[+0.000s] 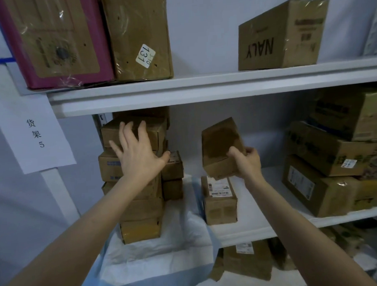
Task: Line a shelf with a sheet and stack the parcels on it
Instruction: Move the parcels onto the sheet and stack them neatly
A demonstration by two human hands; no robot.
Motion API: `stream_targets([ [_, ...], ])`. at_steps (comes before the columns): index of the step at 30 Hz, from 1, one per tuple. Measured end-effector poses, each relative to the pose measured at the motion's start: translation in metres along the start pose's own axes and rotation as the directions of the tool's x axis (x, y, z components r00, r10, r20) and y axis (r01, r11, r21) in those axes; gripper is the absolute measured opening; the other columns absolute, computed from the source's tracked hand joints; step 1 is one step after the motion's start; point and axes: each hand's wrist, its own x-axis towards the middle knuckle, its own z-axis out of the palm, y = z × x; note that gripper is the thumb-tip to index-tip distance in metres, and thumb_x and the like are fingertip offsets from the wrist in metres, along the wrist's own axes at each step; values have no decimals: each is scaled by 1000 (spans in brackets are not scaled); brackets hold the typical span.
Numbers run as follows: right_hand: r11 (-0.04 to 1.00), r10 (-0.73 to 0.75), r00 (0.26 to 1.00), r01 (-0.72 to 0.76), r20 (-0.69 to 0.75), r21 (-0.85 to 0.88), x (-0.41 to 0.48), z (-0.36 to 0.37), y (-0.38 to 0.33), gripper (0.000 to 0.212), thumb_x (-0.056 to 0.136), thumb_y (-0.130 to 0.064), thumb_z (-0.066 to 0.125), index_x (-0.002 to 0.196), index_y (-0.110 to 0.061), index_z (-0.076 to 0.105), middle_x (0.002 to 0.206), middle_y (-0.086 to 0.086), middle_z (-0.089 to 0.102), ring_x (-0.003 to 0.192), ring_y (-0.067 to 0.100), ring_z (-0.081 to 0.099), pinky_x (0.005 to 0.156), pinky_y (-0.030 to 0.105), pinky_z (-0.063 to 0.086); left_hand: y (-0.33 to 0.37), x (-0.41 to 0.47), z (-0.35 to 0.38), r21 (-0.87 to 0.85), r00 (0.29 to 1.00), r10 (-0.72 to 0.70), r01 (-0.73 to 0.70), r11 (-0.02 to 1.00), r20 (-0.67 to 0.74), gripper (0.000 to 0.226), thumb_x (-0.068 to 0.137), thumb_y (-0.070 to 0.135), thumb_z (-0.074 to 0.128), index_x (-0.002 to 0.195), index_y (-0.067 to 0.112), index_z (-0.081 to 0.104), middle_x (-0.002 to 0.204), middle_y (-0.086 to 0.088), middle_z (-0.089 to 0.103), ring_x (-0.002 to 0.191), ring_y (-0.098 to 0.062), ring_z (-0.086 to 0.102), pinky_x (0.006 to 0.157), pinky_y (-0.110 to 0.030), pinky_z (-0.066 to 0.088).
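Head view: right hand [247, 162] grips small parcel [221, 147] by lower corner, tilted, above labelled parcel [219, 198]. Left hand [138, 152] spread flat, fingers straight, against stack [137, 176] on sheet [165, 248]. Advice: steady stack, level parcel before setting down.

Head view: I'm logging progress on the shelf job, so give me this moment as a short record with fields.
sheet: white sheet lies on the middle shelf, drooping over its front edge
stack: parcel stack stands on the sheet, at the left
left hand: left hand open, fingers spread at the stack's upper boxes
right hand: right hand grips a small parcel, tilted, in the air
below it: labelled parcel standing on the shelf
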Motion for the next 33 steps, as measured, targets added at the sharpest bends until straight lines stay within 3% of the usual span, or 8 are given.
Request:
stream_targets([
  [5, 990, 140, 954, -133, -267, 45, 43, -22, 37, 80, 73, -45, 69, 137, -18, 31, 130, 12, 47, 112, 34, 54, 96, 52, 48, 7, -4, 0, -50, 999, 3, -5, 999, -52, 92, 71, 47, 72, 145, 14, 27, 151, -17, 18, 145, -33, 2, 112, -64, 0],
  [9, 939, 185, 925, -266, -331, -217, 57, -37, 71, 87, 79, -45, 68, 146, -15, 20, 142, 18, 32, 120, 44, 46, 97, 56, 44, 20, -12, 2, -91, 989, 96, -106, 990, -110, 79, 73, 34, 72, 139, 10, 36, 147, -19, 23, 144, -35, 7, 114, -63, 6],
  [14, 602, 108, 976, -215, -189, -769, 54, -47, 113, 81, 79, -46, 71, 136, -12, 24, 131, 17, 34, 115, 41, 47, 92, 50, 46, 46, -27, 18, -182, 957, 278, -290, 940, -88, 66, 76, 22, 71, 134, 10, 44, 145, -19, 26, 143, -34, 13, 115, -48, 22],
  [19, 336, 113, 990, -117, -83, -935, 53, -46, 117, 98, 78, -55, 68, 148, -9, 16, 152, 21, 17, 143, 38, 16, 114, 56, 21, 63, -42, 45, -262, 946, 323, -313, 913, -3, 58, 75, 16, 72, 128, 9, 51, 140, -18, 34, 139, -31, 20, 108, -33, 23],
  [21, 311, -137, 989, 102, 62, -945, 47, -33, 104, 96, 80, -55, 64, 149, -10, 15, 156, 20, 11, 147, 35, 8, 116, 55, 12, 63, -47, 55, -279, 954, 297, -278, 919, 27, 56, 75, 15, 72, 127, 9, 52, 139, -19, 35, 138, -32, 22, 106, -35, 26],
  [23, 304, -262, 935, 315, 238, -899, 32, -9, 95, 78, 85, -58, 55, 143, -14, 26, 150, 18, 26, 141, 35, 24, 113, 50, 23, 64, -51, 59, -280, 958, 280, -254, 926, 55, 56, 75, 14, 73, 126, 9, 53, 138, -19, 36, 138, -35, 24, 103, -33, 27],
  [28, 218, 194, 947, 215, 258, -952, 5, 48, 109, 104, 68, -84, 49, 143, -16, 22, 144, 18, 24, 130, 40, 29, 99, 53, 36, 54, -42, 40, -237, 962, 271, -256, 937, 28, 55, 75, 17, 71, 126, 9, 53, 138, -18, 36, 137, -33, 25, 104, -32, 26],
  [33, 248, 149, 965, 173, 214, -953, 12, 44, 109, 105, 58, -76, 67, 137, -19, 27, 135, 18, 30, 124, 40, 33, 98, 49, 37, 28, -27, 5, -179, 972, 225, -233, 956, -65, 52, 77, 18, 69, 126, 10, 52, 135, -18, 37, 132, -34, 31, 97, -34, 34],
])
